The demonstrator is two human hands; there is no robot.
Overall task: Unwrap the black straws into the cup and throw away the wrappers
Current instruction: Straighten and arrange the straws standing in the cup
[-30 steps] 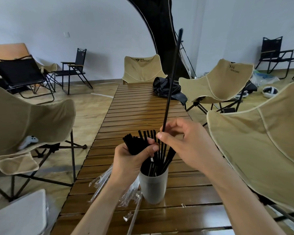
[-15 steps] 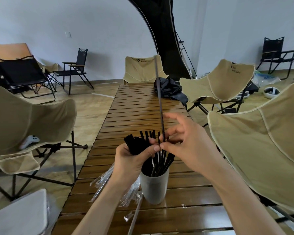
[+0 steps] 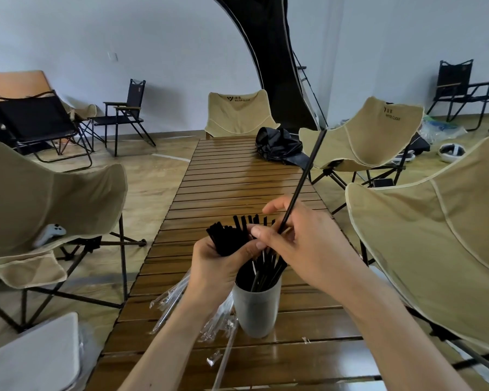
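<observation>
Your left hand (image 3: 223,259) grips a bundle of thin black plastic straws (image 3: 227,237) above the matte grey cup (image 3: 256,309); your right hand (image 3: 299,244) pinches one slim black straw (image 3: 304,179) pointing toward one o'clock; crinkled clear wrappers (image 3: 172,300) lie at the cup's nine o'clock, partly hidden by your forearm.

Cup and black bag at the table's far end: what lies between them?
Head view: between the cup and the black bag, only both hands with straws, then bare table slats.

Beige chairs (image 3: 373,136) around slatted table (image 3: 237,182); black bag (image 3: 277,145).
</observation>
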